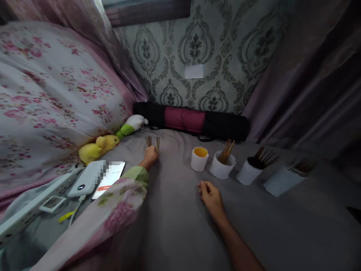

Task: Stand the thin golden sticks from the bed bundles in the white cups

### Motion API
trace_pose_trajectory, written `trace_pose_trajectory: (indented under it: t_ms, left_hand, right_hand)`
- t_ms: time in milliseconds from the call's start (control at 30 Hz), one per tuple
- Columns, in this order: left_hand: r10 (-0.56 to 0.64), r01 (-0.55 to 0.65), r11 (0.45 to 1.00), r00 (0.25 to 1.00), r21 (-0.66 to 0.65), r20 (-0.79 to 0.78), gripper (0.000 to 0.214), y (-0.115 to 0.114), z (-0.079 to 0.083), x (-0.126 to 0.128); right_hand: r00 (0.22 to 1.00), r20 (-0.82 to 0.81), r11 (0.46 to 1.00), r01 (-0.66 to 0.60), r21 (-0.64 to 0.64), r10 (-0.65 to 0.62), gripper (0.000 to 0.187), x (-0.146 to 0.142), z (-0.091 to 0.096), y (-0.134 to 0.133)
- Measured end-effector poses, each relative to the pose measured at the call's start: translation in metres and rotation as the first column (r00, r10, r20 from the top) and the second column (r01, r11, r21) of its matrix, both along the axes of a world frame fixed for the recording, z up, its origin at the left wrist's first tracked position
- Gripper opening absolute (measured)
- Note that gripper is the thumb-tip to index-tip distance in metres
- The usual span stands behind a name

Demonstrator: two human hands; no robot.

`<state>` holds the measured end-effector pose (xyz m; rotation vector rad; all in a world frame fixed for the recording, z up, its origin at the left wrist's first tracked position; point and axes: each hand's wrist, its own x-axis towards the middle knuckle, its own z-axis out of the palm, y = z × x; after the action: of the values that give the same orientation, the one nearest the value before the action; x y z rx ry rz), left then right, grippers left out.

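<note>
My left hand (151, 153), reaching out of a floral sleeve, is closed around a bunch of thin brown sticks (148, 141). Their ends fan out above the fist in two groups. My right hand (210, 194) lies near the bed surface with its fingers curled in and no object showing in it. Beyond it stands a row of white-wrapped cups. The first cup (199, 161) has a yellow inside and no sticks showing. Sticks poke out of the second cup (222, 169), the third cup (248, 174) and the tilted-looking far-right cup (283, 182).
A black and maroon long bag (184, 119) lies along the patterned wall. At left are a yellow plush toy (98, 147), a green-white plush toy (131, 125), a power bank (87, 180), a lit phone (108, 180), a power strip (36, 205) and a small white device (53, 204).
</note>
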<state>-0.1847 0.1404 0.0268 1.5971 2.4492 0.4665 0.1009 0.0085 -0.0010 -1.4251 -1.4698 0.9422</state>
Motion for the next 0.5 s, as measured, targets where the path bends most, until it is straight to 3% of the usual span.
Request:
trace_pose_trajectory:
  t_ms: [500]
  left_hand:
    - [0.043,-0.043,0.999,0.999,-0.018,0.008,0.026,0.001,0.0018,0.0]
  right_hand:
    - [0.999,0.029,1.0,-0.016,-0.008,0.017,0.04,-0.0013,0.0012,0.0]
